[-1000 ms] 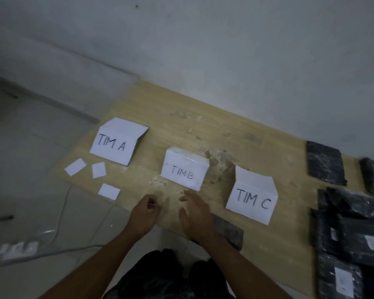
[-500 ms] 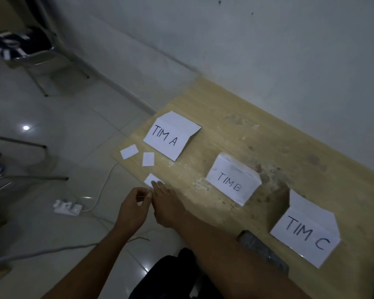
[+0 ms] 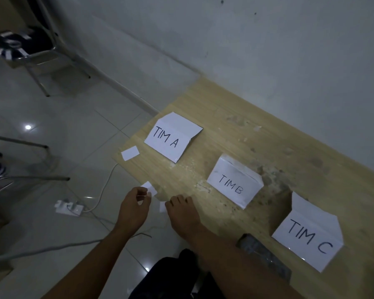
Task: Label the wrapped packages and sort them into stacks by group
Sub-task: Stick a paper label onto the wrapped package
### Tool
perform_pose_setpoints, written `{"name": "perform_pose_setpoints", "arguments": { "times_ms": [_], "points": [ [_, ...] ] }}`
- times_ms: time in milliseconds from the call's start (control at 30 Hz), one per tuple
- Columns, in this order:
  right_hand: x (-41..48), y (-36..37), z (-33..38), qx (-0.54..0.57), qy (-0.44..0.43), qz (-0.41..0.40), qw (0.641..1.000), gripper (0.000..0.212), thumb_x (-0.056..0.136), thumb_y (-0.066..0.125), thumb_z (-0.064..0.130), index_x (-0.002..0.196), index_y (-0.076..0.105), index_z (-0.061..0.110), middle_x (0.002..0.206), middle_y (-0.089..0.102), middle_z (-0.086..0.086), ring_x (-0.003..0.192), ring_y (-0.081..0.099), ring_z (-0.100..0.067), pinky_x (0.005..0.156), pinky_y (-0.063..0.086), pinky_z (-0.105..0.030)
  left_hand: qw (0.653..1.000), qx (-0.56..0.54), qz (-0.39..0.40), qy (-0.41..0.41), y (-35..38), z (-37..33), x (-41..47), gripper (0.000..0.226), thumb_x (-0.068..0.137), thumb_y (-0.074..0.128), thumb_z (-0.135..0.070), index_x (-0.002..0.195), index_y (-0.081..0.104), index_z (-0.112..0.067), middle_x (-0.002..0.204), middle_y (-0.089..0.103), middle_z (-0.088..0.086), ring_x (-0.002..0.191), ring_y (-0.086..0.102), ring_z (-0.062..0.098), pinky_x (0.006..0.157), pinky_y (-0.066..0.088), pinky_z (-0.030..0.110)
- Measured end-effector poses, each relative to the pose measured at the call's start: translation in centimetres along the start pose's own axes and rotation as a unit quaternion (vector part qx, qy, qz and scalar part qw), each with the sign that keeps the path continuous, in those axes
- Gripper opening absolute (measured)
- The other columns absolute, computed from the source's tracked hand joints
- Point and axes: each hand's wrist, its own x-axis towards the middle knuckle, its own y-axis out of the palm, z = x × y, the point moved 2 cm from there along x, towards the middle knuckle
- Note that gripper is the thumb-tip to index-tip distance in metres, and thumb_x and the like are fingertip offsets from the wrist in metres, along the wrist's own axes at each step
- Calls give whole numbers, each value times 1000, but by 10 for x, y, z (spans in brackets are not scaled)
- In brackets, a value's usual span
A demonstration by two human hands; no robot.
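Note:
Three folded paper signs stand on the wooden table (image 3: 268, 139): TIM A (image 3: 173, 139), TIM B (image 3: 233, 182) and TIM C (image 3: 307, 236). A small white label slip (image 3: 130, 153) lies left of TIM A, and another slip (image 3: 149, 187) lies at the table's near left corner. My left hand (image 3: 134, 210) hovers at that corner, thumb and fingers curled and pinching a small white slip (image 3: 142, 199). My right hand (image 3: 181, 214) rests with its fingers straight on the table edge, beside a further slip (image 3: 162, 207). One black wrapped package (image 3: 266, 257) lies at the front edge, partly under my right forearm.
The table stands against a white wall. On the tiled floor to the left lie a white power strip (image 3: 68, 207) and cables. A metal chair (image 3: 37, 55) holding dark items stands at the back left, and more chair legs (image 3: 20, 145) are at the left edge.
The view swung left, away from the black packages at the right. Both hands moved to the table's left corner. One slip beside TIM A no longer lies there.

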Motion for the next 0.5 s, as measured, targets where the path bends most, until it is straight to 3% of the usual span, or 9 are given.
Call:
{"name": "perform_pose_setpoints", "arguments": {
  "times_ms": [100,167,267,333,400,467,500],
  "points": [
    [-6,0,-7,33,33,-11,999,21,56,71,15,74,62,20,76,58,-1,68,55,-23,61,43,-30,998,49,42,-6,11,-2,4,22,95,55,-18,113,60,-7,108,59,0,97,57,15,81,41,26],
    [-9,-2,-13,32,50,-34,998,16,59,66,15,74,62,21,78,59,0,70,56,-23,62,42,-30,995,69,51,-42,19,3,11,27,94,55,-21,113,60,-2,111,61,6,101,60,22,85,45,31],
    [-14,-4,-21,46,85,-63,993,21,71,45,17,77,64,22,80,61,1,72,57,-21,62,42,-30,985,33,39,-162,30,13,18,50,91,57,-31,117,55,11,118,60,29,100,61,40,84,53,45],
    [-19,-5,-26,49,104,-79,990,25,74,42,18,82,65,23,82,61,2,75,57,-21,64,39,-31,955,-61,54,-284,37,16,16,67,89,61,-39,132,44,9,128,53,28,105,58,41,79,55,46],
    [-24,-7,-32,58,119,-99,986,21,77,46,18,84,65,22,84,61,2,77,55,-20,68,32,-31,907,-174,86,-375,44,14,10,65,88,64,-41,133,43,2,115,58,18,101,57,35,79,53,43],
    [-29,-8,-36,65,124,-114,984,17,78,49,18,86,64,22,85,61,3,78,55,-20,68,27,-31,880,-237,118,-394,51,12,9,51,90,63,-37,124,51,-1,91,59,12,91,58,31,85,49,43],
    [-32,-8,-38,65,126,-117,983,16,79,49,19,86,64,23,86,61,3,78,55,-20,68,27,-31,875,-258,119,-392,54,12,10,46,90,64,-32,121,53,0,88,59,12,91,59,30,86,48,41]
  ]
}}
